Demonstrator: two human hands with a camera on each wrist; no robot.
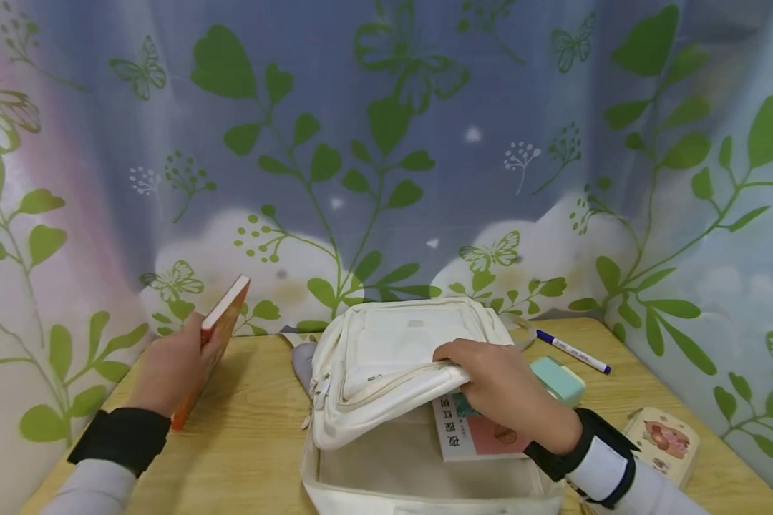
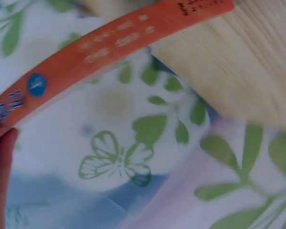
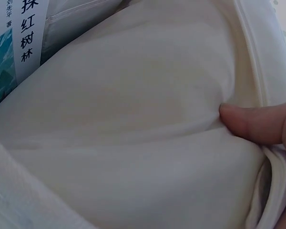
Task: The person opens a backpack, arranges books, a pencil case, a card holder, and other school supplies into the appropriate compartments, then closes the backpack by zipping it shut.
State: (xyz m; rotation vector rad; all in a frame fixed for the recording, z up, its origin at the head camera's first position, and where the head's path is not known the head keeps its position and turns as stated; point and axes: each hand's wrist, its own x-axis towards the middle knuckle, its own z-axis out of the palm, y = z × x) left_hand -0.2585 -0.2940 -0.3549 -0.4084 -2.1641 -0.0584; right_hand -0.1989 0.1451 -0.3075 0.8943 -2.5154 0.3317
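On the left, my left hand (image 1: 179, 365) grips an orange-spined book (image 1: 222, 322) and holds it up on edge, left of the bag. Its orange spine (image 2: 109, 43) with pale lettering crosses the left wrist view. A white backpack (image 1: 419, 336) lies on the table with its main compartment unzipped. My right hand (image 1: 499, 379) pinches the edge of the lifted flap, the thumb (image 3: 257, 124) on the inner lining. Inside the compartment lies a pink and white book (image 1: 457, 429), partly hidden by the flap and right hand.
To the right of the backpack are a mint-green case (image 1: 559, 379), a blue-capped marker (image 1: 573, 351) and a cream pouch (image 1: 666, 443) with a printed picture. Behind the wooden table (image 1: 258, 400) hangs a leaf-patterned curtain (image 1: 386, 179).
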